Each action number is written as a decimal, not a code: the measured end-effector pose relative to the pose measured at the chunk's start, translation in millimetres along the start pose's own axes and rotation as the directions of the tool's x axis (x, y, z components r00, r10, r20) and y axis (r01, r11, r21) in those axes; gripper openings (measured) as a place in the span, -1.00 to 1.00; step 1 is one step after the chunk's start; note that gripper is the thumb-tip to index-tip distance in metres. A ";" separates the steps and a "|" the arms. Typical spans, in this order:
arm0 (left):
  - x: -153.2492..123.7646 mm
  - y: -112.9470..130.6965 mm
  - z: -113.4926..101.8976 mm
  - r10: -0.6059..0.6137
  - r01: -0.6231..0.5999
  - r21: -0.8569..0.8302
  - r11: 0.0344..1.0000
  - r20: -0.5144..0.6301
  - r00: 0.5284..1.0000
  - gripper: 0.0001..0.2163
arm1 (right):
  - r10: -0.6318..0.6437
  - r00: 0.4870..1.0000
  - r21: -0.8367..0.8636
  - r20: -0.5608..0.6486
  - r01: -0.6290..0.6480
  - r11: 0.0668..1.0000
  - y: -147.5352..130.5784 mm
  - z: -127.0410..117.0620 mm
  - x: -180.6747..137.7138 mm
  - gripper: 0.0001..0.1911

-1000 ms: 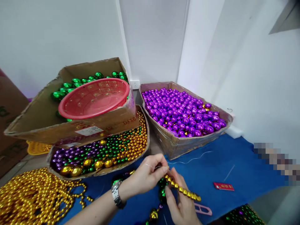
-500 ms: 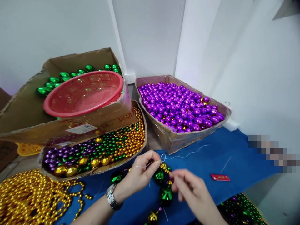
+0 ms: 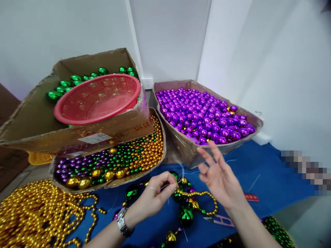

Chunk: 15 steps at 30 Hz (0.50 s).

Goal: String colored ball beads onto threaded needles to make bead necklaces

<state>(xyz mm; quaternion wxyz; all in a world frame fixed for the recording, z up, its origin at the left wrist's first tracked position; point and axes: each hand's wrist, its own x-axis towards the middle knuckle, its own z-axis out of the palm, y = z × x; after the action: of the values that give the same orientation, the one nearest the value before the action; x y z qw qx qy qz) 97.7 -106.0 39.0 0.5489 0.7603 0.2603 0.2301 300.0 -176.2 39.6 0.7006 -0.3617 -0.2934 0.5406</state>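
Note:
My left hand point(image 3: 155, 196), with a metal watch at the wrist, is closed in a pinch on a thin clear thread point(image 3: 180, 181). A short string of small gold beads point(image 3: 204, 193) curves away from beside those fingertips. Below them lies a strung garland with big green balls point(image 3: 186, 214) and gold balls point(image 3: 171, 236) between smaller beads. Up and to the right, my right hand point(image 3: 222, 182) is open, fingers spread and holding nothing, in front of the box of purple balls. Under its wrist lie thread snips point(image 3: 224, 220) with pink handles.
Behind stands a cardboard box of purple balls point(image 3: 199, 115). At left, a box with green balls and a red basket point(image 3: 103, 103) rests over a box of mixed beads point(image 3: 124, 160). Gold bead strands point(image 3: 38, 213) pile at front left. A red packet point(image 3: 252, 197) lies on blue cloth point(image 3: 274, 172).
My right hand has left the garland, risen and spread its fingers. The gold bead string and the snips have come into sight. My left hand keeps its pinch. The view has shifted slightly.

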 end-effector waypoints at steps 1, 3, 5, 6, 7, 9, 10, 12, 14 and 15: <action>0.1 -2.7 0.2 -0.020 0.018 -0.062 0.998 -0.024 1.000 -0.80 | -0.068 0.997 -0.072 -0.035 0.065 0.995 0.3 -2.3 -0.4 -0.71; 0.4 -6.3 1.3 -0.041 0.032 -0.142 0.989 -0.055 0.998 -0.81 | -0.141 0.990 -0.372 0.001 0.131 0.919 7.1 -4.2 -4.1 -0.75; 0.6 -7.0 3.4 -0.025 0.016 -0.131 0.991 -0.070 0.997 -0.81 | -0.094 0.988 -0.674 0.118 0.150 0.723 19.9 -1.7 -9.3 -0.84; 0.4 -6.4 4.7 -0.008 0.002 -0.093 0.996 -0.073 0.997 -0.82 | -0.058 0.986 -0.752 0.159 0.159 0.640 27.1 0.8 -11.4 -0.82; 0.1 -5.4 6.0 0.011 -0.014 -0.040 0.999 -0.072 0.997 -0.82 | -0.036 0.984 -0.783 0.177 0.162 0.600 33.8 3.8 -12.8 -0.80; -1.3 -3.1 8.6 0.057 -0.052 0.091 0.995 -0.055 0.997 -0.83 | -0.037 0.988 -0.772 0.153 0.143 0.619 44.5 9.8 -13.3 -0.78; -2.1 -2.2 9.8 0.085 -0.078 0.158 0.984 -0.039 0.996 -0.84 | -0.042 0.991 -0.755 0.129 0.126 0.644 47.9 12.3 -12.6 -0.78; -4.0 -1.7 11.7 0.148 -0.143 0.270 0.952 0.003 0.989 -0.87 | -0.041 0.994 -0.735 0.097 0.099 0.671 51.5 15.5 -10.7 -0.81; -5.6 -2.9 13.5 0.210 -0.209 0.342 0.916 0.036 0.977 -0.89 | -0.040 0.996 -0.728 0.079 0.085 0.680 52.2 16.6 -9.1 -0.84; -6.2 -3.9 14.4 0.235 -0.236 0.361 0.902 0.047 0.971 -0.89 | -0.039 0.997 -0.719 0.072 0.079 0.691 52.1 16.5 -8.6 -0.84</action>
<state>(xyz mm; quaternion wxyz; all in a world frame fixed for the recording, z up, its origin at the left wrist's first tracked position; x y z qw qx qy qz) 101.5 -119.3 30.7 0.3667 0.8750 0.2040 0.2416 256.3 -173.4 5.8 0.5118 -0.5838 -0.5112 0.3687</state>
